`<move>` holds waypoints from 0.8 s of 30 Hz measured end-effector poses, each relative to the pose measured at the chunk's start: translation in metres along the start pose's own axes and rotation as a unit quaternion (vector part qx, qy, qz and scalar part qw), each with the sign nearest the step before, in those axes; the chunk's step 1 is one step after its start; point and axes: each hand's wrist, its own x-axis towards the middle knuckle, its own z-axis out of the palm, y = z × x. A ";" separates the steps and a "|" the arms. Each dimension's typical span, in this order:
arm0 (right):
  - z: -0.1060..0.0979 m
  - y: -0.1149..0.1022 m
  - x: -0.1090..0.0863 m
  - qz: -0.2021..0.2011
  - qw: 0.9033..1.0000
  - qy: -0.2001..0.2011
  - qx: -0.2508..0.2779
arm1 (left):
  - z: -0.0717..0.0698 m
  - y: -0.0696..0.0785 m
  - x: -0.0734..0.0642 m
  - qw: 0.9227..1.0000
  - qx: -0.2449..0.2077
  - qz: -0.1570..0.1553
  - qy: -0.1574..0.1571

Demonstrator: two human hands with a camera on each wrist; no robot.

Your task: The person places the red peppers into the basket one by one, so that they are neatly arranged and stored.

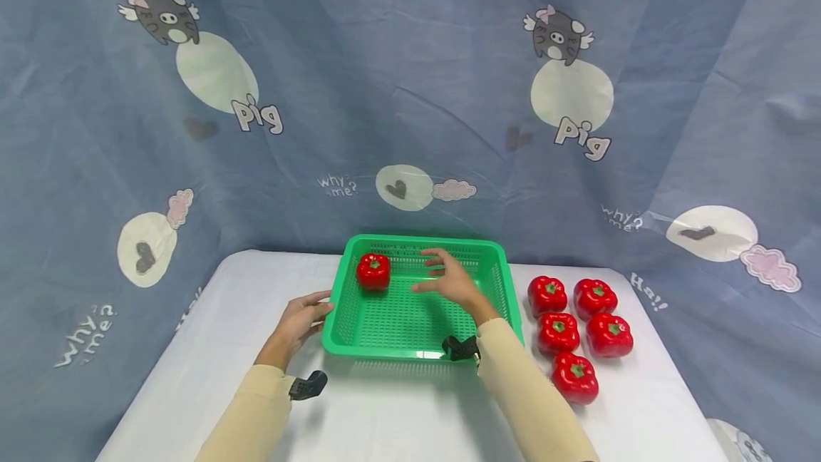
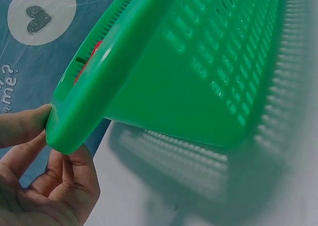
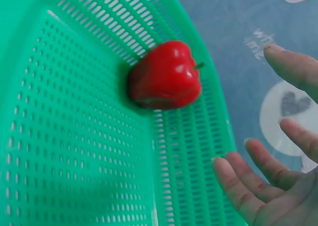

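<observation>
Blue printed cloth hangs behind the green basket; from the head alone we see five peppers right of it, from the left wrist the left hand pinching its rim, from the right wrist the right hand spread, empty, and the lone pepper whole inside it.

Counted across the views: one red pepper inside one green basket; five more red peppers on one white surface, making six altogether. Also one left grip and one right grip, so two in all, with two sleeves and two black wrist attachments. On one blue cloth, two complete printed pigs, three pink clouds and three "why me?" phrases; possibly one further pig at the lower right, too cropped for certainty.
</observation>
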 end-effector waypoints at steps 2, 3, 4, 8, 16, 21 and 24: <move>-0.007 0.000 -0.008 -0.005 1.000 0.000 0.002 | 0.000 0.000 0.001 1.000 0.003 -0.004 0.001; -0.011 0.001 -0.011 -0.008 1.000 0.001 0.000 | 0.000 0.001 0.001 1.000 0.003 -0.007 0.001; -0.015 0.002 -0.014 -0.011 1.000 0.002 -0.001 | 0.000 0.001 0.002 1.000 0.004 -0.008 0.001; -0.029 0.007 -0.027 -0.020 1.000 0.014 -0.007 | 0.001 0.001 0.004 1.000 0.003 -0.010 0.002; -0.049 0.021 -0.055 -0.024 0.999 0.032 0.012 | 0.002 0.001 0.002 1.000 0.007 -0.011 -0.004; -0.059 0.024 -0.074 -0.019 0.999 0.047 0.000 | 0.000 0.000 0.002 1.000 0.006 -0.009 -0.004; -0.067 0.026 -0.085 -0.018 0.998 0.060 -0.015 | 0.000 0.000 0.003 1.000 0.005 -0.011 -0.001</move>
